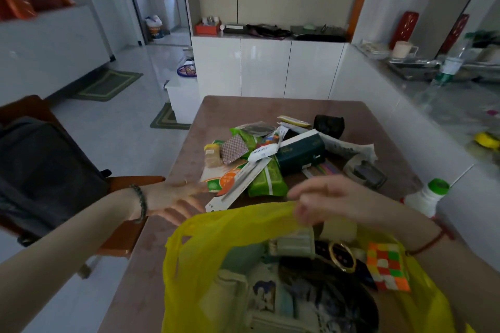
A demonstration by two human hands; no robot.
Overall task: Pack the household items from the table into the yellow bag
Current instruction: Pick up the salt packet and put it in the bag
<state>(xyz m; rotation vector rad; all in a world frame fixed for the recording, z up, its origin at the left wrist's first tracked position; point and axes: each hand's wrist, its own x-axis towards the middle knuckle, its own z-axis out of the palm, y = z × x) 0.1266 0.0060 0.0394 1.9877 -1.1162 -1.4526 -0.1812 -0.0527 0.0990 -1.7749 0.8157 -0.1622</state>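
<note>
The right hand [322, 199] pinches the far rim of the yellow bag [216, 246] between thumb and fingers, holding the mouth open; motion blur softens the fingertips, so exactly how much plastic they take is hard to tell. The left hand [176, 200] reaches out flat over the table [151, 251] just left of the bag, fingers spread and holding nothing, its tips near a long white packet [238, 189] at the edge of the pile. The bag stands at the near end of the table, its lower part cut off by the frame. Inside lie a cube [387, 267] with coloured squares against the right wall, a dark round thing with a gold ring [342, 255] beside it, and pale pouches and a dark patterned mass too blurred to name. Beyond the bag, the pile holds green packets [266, 180], a dark green box [300, 153], a checked card [234, 149], a small jar [212, 155] and crumpled newspaper [349, 149], overlapping so that much is hidden. A white bottle [427, 196] with a green cap stands at the right edge, partly behind the right forearm.
</note>
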